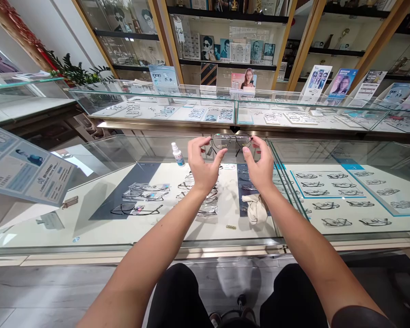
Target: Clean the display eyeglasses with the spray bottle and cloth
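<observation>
A pair of thin dark-framed eyeglasses [231,140] is held up over the glass counter, its clear lenses bearing small printed marks. My left hand [205,165] pinches the left end of the frame between thumb and fingers. At the right end, my right hand [259,163] grips it the same way. The temples hang partly hidden behind the lenses and fingers. Below my right wrist lies a crumpled cream cloth [255,208] on the counter top. A small white spray bottle [178,154] with a blue label stands left of my left hand.
Inside the glass display case [116,234] are rows of eyeglasses, partly behind my forearms. A tilted printed sign [27,164] stands at the left. Another glass case [150,109] runs across the back, with advertising cards [316,83] on top and shelves behind.
</observation>
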Motion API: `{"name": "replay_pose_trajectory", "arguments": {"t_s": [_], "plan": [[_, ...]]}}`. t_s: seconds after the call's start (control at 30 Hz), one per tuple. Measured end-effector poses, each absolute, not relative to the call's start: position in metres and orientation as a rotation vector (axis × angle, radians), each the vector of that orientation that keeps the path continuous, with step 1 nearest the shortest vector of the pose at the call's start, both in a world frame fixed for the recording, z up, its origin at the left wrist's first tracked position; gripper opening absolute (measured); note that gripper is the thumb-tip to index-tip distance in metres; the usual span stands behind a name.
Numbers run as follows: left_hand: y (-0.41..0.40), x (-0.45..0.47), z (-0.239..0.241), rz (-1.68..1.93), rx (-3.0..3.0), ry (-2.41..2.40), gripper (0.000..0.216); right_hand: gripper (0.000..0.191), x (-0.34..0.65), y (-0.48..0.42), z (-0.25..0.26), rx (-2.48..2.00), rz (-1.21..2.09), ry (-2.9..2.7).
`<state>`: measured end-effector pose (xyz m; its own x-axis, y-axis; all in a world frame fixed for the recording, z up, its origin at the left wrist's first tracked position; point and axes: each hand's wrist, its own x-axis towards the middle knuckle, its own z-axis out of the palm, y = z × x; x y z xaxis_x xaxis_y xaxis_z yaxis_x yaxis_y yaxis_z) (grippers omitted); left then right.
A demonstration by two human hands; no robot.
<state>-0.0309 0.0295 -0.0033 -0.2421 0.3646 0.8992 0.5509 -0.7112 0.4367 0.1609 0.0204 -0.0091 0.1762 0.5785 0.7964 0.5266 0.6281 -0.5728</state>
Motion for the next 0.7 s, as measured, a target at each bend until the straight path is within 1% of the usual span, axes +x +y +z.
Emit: {"name": "replay_pose_trajectory", "arguments": {"t_s": [0.17, 0.43, 0.7], "plan": [[0.03, -0.031, -0.004, -2.101, -1.864, -1.134, 0.054, 0.047, 0.162, 0.022, -0.01, -0.978, 0.044, -1.464], [0.038, -0.027, -0.012, -2.317, -2.072, -1.296, 0.061, 0.044, 0.161, 0.014, -0.001, -0.944, -0.074, -1.445], [0.037, -0.027, -0.015, -2.347, -1.993, -1.398, 0.062, 0.044, 0.159, 0.013, 0.0, -0.976, -0.079, -1.455]]}}
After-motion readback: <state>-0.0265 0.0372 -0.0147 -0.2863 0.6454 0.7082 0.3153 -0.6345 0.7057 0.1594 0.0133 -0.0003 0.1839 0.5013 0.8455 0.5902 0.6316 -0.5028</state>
